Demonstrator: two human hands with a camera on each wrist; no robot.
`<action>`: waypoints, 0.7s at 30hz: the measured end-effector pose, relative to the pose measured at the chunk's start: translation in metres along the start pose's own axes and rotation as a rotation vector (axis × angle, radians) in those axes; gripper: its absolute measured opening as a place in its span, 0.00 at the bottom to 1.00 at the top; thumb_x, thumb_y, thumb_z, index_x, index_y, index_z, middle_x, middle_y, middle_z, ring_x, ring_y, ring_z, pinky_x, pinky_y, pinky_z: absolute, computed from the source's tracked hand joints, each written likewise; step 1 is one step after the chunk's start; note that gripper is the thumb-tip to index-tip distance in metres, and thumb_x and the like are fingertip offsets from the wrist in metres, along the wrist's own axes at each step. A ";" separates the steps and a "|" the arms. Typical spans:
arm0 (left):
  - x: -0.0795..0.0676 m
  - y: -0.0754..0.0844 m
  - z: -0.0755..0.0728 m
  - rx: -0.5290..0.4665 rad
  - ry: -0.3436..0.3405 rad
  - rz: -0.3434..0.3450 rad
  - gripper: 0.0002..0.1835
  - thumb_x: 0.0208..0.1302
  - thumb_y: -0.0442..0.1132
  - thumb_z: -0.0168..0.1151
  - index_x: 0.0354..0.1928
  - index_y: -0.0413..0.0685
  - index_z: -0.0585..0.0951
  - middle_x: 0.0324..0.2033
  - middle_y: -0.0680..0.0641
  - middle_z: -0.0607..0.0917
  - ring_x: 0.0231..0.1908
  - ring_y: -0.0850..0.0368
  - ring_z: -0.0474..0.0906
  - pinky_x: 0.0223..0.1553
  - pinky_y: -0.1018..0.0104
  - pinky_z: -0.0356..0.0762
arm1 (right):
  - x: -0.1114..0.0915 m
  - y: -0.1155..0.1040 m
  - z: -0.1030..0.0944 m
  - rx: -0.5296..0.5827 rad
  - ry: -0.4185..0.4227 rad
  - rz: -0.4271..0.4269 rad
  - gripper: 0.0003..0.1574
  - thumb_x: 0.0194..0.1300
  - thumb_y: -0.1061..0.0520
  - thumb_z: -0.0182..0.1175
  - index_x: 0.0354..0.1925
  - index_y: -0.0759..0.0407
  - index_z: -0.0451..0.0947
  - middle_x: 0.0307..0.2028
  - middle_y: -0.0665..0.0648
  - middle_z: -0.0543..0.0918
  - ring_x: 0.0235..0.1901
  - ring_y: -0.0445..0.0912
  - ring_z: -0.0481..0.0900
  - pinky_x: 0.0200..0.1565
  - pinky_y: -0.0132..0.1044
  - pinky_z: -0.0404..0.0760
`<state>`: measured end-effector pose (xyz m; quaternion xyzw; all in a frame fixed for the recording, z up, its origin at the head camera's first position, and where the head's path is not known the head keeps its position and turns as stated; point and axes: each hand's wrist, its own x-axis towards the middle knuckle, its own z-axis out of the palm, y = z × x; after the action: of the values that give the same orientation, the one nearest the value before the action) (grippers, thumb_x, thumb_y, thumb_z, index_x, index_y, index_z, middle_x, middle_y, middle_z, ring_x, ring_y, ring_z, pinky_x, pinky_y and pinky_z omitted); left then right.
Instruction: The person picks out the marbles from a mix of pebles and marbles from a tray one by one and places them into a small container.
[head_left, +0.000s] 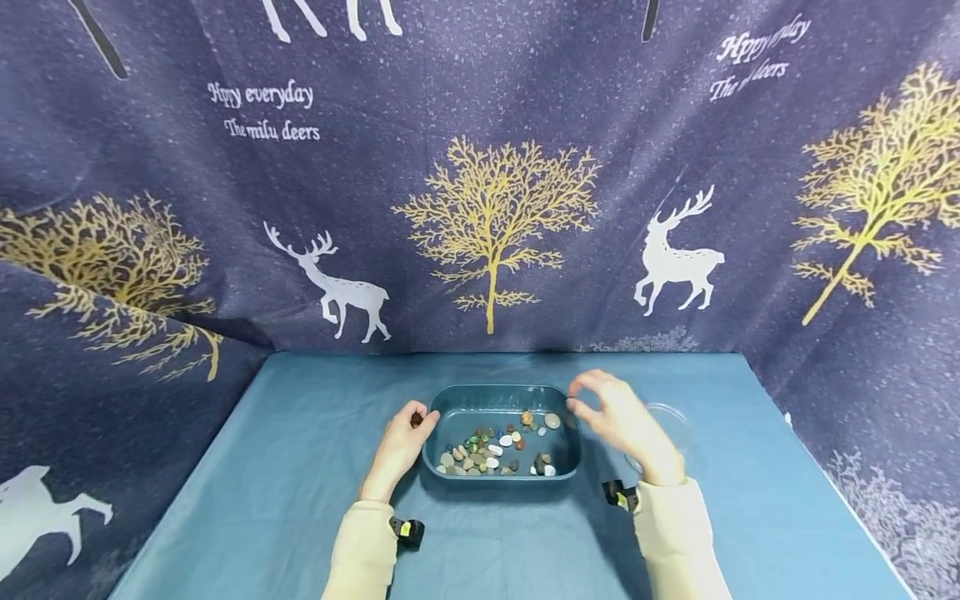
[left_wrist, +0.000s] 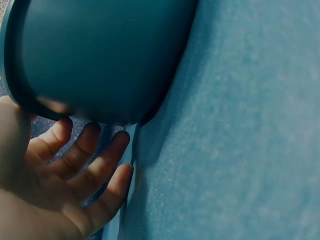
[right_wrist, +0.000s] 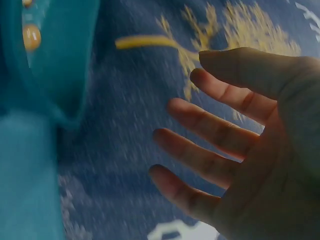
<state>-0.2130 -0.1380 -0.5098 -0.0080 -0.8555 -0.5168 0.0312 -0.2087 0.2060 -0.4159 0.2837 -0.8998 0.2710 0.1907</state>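
A dark teal rectangular tray (head_left: 504,478) stands on the table in the head view, with small stones and colourful beads spread over its floor. My left hand (head_left: 401,442) holds the tray's left end. In the left wrist view its thumb goes up over the rim and the curled fingers (left_wrist: 107,165) lie against the outer wall. My right hand (head_left: 618,417) hovers at the tray's right end with nothing in it. The right wrist view has its loosely bent fingers (right_wrist: 210,130) apart from the tray (right_wrist: 75,65), where an orange stone (right_wrist: 31,37) shows.
A clear round dish (head_left: 671,417) sits to the right of the tray, partly behind my right forearm. Blue cloth (head_left: 300,467) covers the table. A dark curtain (head_left: 525,108) with trees and deer hangs along the back and sides.
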 end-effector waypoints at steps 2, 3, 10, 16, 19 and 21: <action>0.000 0.000 0.000 -0.001 0.002 0.002 0.13 0.72 0.48 0.58 0.34 0.49 0.70 0.25 0.49 0.70 0.24 0.54 0.65 0.31 0.61 0.63 | 0.005 -0.007 0.008 0.014 -0.047 -0.006 0.08 0.58 0.63 0.68 0.35 0.55 0.79 0.38 0.54 0.82 0.41 0.52 0.80 0.45 0.49 0.76; 0.000 0.000 0.000 0.000 0.006 0.004 0.13 0.72 0.48 0.58 0.34 0.49 0.70 0.25 0.49 0.70 0.24 0.54 0.65 0.31 0.61 0.63 | 0.007 -0.010 0.012 0.018 -0.072 -0.006 0.08 0.59 0.63 0.68 0.36 0.55 0.79 0.38 0.54 0.82 0.41 0.52 0.80 0.45 0.49 0.76; 0.002 -0.003 0.001 0.005 0.010 0.008 0.13 0.71 0.48 0.59 0.34 0.49 0.70 0.25 0.49 0.70 0.25 0.54 0.65 0.31 0.61 0.63 | 0.017 -0.025 0.038 0.068 -0.227 0.009 0.07 0.63 0.62 0.65 0.41 0.56 0.80 0.41 0.55 0.82 0.43 0.55 0.80 0.46 0.50 0.76; 0.002 -0.003 0.001 -0.009 -0.002 0.009 0.13 0.71 0.48 0.59 0.34 0.49 0.70 0.25 0.49 0.70 0.24 0.54 0.65 0.30 0.61 0.63 | 0.026 -0.030 0.058 0.118 -0.347 0.042 0.10 0.64 0.62 0.65 0.44 0.56 0.79 0.43 0.58 0.82 0.38 0.50 0.80 0.42 0.47 0.76; 0.002 -0.002 0.001 -0.009 -0.001 0.007 0.13 0.71 0.48 0.59 0.34 0.49 0.70 0.25 0.49 0.70 0.24 0.54 0.65 0.30 0.61 0.63 | 0.032 -0.030 0.067 0.129 -0.429 0.101 0.12 0.65 0.61 0.64 0.48 0.58 0.79 0.45 0.61 0.81 0.37 0.49 0.80 0.42 0.47 0.77; 0.002 -0.001 0.000 -0.010 0.004 0.008 0.13 0.71 0.48 0.59 0.33 0.49 0.70 0.25 0.49 0.70 0.24 0.54 0.65 0.30 0.62 0.62 | 0.035 -0.030 0.072 0.113 -0.482 0.151 0.13 0.66 0.61 0.64 0.50 0.59 0.79 0.47 0.61 0.81 0.41 0.51 0.80 0.44 0.48 0.77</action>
<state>-0.2156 -0.1383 -0.5110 -0.0108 -0.8529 -0.5208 0.0350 -0.2303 0.1283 -0.4434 0.2823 -0.9213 0.2591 -0.0662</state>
